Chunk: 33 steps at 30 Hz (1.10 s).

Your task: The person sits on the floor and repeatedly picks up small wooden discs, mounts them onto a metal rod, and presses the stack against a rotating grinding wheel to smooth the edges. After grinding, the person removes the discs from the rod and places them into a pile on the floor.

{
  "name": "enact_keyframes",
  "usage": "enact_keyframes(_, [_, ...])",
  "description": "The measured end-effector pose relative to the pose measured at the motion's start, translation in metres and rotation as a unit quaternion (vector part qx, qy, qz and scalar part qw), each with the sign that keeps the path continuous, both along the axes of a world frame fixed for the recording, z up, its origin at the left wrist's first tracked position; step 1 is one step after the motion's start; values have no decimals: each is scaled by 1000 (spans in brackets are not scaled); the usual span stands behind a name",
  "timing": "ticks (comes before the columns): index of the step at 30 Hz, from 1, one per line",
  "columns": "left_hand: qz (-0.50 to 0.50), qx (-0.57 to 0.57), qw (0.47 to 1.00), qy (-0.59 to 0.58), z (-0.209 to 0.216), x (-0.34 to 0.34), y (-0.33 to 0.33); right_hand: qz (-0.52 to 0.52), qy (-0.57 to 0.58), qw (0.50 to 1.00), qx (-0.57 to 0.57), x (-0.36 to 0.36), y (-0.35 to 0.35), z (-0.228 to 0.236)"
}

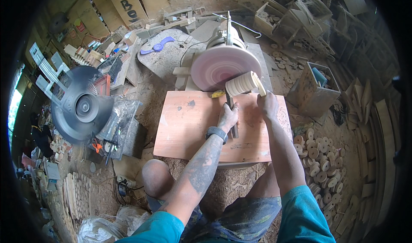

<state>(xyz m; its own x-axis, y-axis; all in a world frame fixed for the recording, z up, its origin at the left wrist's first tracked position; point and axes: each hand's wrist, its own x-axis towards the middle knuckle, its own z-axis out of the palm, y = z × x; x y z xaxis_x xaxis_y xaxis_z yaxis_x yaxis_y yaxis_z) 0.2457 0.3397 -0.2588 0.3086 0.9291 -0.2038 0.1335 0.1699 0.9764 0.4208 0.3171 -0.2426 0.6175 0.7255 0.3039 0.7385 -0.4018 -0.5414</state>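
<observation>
A stack of round wooden discs [240, 84] lies on its side against the lower right face of a spinning sanding disc [214, 69]. My left hand [228, 116] is closed around a dark wooden stick [234, 130], whose far end reaches the underside of the stack. At the stack's right end, my right hand [268, 105] grips a pale wooden end piece [260, 86]; its fingers are partly hidden. Both hands are over a reddish plywood board [180, 131]. A small yellow item [217, 94] sits at the board's far edge, beside the sanding disc.
A large fan [83, 107] stands at left by a cluttered stand. Loose wooden discs [319, 161] are heaped on the floor at right, below a wooden box [317, 92]. A purple fan blade [157, 47] rests on a dusty panel behind. Scrap wood lines the far side.
</observation>
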Motion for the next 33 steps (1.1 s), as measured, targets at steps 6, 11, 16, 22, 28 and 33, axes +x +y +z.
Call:
enact_keyframes(6, [3, 5, 1000, 11, 2, 0, -1, 6, -1, 1000, 4, 0, -1, 1])
enact_keyframes(11, [-1, -8, 1000, -18, -3, -2, 0, 2, 13, 1000, -11, 1, 0, 1])
enact_keyframes(16, [-8, -2, 1000, -20, -10, -2, 6, 5, 9, 1000, -7, 1, 0, -1])
enact_keyframes(22, [-4, -3, 1000, -8, -12, -3, 7, 5, 0, 1000, -8, 1, 1, -1])
enact_keyframes(28, [-7, -12, 1000, -9, -6, -3, 4, 11, -14, 1000, 11, 0, 0, -2])
enact_keyframes(33, [-9, -8, 1000, -19, -7, -3, 4, 12, -11, 1000, 17, 0, 1, -2])
